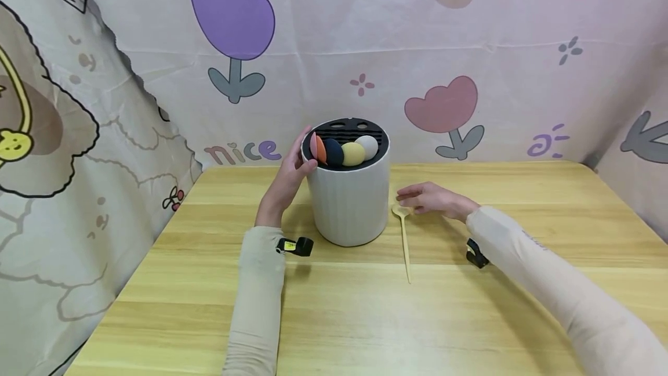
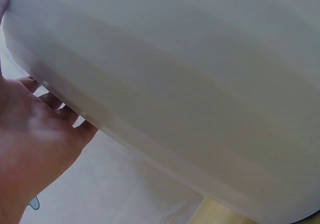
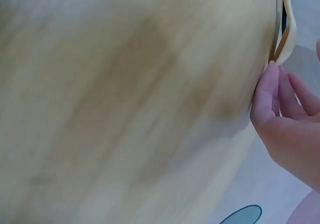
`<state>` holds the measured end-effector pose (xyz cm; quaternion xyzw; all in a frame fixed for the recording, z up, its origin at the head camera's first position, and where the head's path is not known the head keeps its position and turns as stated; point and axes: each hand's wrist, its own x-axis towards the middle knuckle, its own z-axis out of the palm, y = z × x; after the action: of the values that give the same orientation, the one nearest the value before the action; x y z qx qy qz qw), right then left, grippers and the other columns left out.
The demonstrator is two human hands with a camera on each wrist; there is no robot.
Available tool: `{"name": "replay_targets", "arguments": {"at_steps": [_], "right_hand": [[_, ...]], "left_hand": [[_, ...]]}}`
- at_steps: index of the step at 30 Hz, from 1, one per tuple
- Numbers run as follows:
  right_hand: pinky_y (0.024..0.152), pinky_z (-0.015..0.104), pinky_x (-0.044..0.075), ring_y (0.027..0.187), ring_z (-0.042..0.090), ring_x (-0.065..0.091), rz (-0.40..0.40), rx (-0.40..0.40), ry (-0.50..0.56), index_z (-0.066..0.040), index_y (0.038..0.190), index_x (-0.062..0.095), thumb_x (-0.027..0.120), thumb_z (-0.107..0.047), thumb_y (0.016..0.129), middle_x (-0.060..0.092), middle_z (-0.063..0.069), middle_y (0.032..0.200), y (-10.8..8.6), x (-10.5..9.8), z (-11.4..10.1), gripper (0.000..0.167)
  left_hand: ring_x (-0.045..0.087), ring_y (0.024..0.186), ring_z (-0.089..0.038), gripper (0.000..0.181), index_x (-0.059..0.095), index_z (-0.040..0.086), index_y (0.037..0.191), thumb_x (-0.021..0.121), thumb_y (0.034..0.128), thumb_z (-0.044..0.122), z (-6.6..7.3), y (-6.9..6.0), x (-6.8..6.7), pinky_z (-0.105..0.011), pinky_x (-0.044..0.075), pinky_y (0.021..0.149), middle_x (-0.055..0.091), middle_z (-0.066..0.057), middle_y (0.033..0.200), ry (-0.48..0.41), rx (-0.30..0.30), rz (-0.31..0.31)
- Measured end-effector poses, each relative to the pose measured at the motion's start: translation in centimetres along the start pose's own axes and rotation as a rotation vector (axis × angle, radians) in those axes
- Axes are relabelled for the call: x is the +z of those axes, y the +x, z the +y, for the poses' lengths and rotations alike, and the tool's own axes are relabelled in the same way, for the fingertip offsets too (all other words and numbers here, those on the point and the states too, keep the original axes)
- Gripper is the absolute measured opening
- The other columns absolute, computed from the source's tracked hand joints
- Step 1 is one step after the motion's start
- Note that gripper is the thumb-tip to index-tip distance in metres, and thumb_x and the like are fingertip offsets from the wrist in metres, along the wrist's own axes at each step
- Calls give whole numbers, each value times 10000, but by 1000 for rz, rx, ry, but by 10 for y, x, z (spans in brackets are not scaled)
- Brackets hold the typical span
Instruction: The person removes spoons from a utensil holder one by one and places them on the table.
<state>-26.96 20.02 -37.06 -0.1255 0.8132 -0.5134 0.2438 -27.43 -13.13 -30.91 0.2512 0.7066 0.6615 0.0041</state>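
A white ribbed cylindrical container (image 1: 351, 208) with a black slotted top stands upright on the table. Several rounded pieces in pink, orange, navy, yellow and white (image 1: 367, 147) rest in its top. My left hand (image 1: 287, 181) grips its upper left side, thumb at the rim; in the left wrist view that hand (image 2: 40, 134) lies against the container wall (image 2: 175, 84). Right of the container, a pale yellow spoon (image 1: 404, 239) lies with its head away from me. My right hand (image 1: 433, 199) is at the spoon's head, fingertips at its edge in the right wrist view.
The wooden table (image 1: 209, 295) extends around the container and spoon. Behind it hangs a patterned cloth (image 1: 323, 28) with flowers, and more cloth hangs at the left and right. A black wrist camera (image 1: 296, 246) sits on the left sleeve, another (image 1: 476, 254) on the right.
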Motion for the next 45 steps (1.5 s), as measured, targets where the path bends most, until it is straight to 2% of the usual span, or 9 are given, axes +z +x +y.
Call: {"name": "replay_targets", "arguments": {"at_steps": [3, 5, 9, 13, 17, 24, 36, 40, 45], "right_hand": [[1020, 453, 406, 1287, 388, 428, 45, -8, 3, 129, 1418, 346, 524, -123, 995, 413, 285, 1421, 0, -1, -2, 523], [1024, 446, 402, 1294, 393, 417, 120, -32, 28, 128, 1413, 351, 513, -120, 1000, 415, 287, 1417, -2, -3, -6, 508], [1008, 389, 419, 1289, 347, 422, 301, -115, 160, 109, 1398, 387, 501, -96, 999, 428, 259, 1418, -11, -13, -26, 463], [884, 248, 488, 1156, 179, 538, 400, -194, 240, 77, 1375, 458, 555, -122, 985, 621, 68, 1250, -23, -23, -54, 448], [804, 211, 501, 1043, 85, 579, 396, -261, 228, 60, 1328, 527, 605, -142, 963, 671, -100, 1052, -32, -25, -80, 425], [788, 247, 508, 1019, 104, 604, 409, -340, 128, 36, 1263, 597, 614, -131, 957, 680, 16, 1137, -41, -19, -116, 349], [749, 255, 514, 1005, 142, 619, 401, -404, 111, -3, 1187, 666, 632, -108, 941, 700, -14, 1050, -53, -10, -141, 270], [757, 262, 514, 1032, 183, 617, 382, -422, 109, -8, 1177, 677, 631, -97, 938, 698, 18, 1058, -54, -7, -148, 258], [760, 284, 511, 1002, 161, 640, 342, -439, 105, 22, 1192, 661, 624, -76, 939, 702, 15, 1054, -54, 3, -155, 274]], "left_hand": [[290, 1376, -283, 1261, 156, 178, 1561, 679, 601, 807, 0, -1, 0, -502, 211, 1128, 210, -126, 1561, 0, -2, 3], [293, 1375, -282, 1259, 160, 183, 1561, 679, 599, 807, 0, -1, 1, -505, 212, 1127, 211, -121, 1562, 0, -4, 4], [285, 1380, -275, 1253, 163, 185, 1560, 686, 602, 799, 1, -1, 2, -499, 209, 1129, 207, -117, 1564, -8, -2, -2], [278, 1383, -270, 1246, 164, 189, 1560, 689, 606, 795, 0, 0, 3, -492, 205, 1132, 205, -116, 1562, -13, 2, -5], [272, 1386, -268, 1246, 165, 189, 1559, 686, 605, 798, 0, 0, 3, -494, 200, 1133, 202, -115, 1562, -14, 5, -2], [275, 1388, -264, 1263, 158, 178, 1560, 681, 597, 806, 0, 2, 4, -483, 208, 1133, 198, -118, 1564, -20, 5, -1], [273, 1389, -265, 1253, 162, 197, 1559, 669, 596, 818, 0, 2, 3, -502, 202, 1130, 199, -108, 1565, 0, 1, 7], [273, 1387, -270, 1246, 161, 197, 1559, 670, 603, 813, 0, 0, 1, -507, 197, 1131, 196, -110, 1566, 1, 0, 8], [286, 1380, -273, 1248, 161, 192, 1559, 670, 604, 813, -1, -2, 1, -503, 209, 1128, 203, -115, 1561, 7, -1, 11]]}}
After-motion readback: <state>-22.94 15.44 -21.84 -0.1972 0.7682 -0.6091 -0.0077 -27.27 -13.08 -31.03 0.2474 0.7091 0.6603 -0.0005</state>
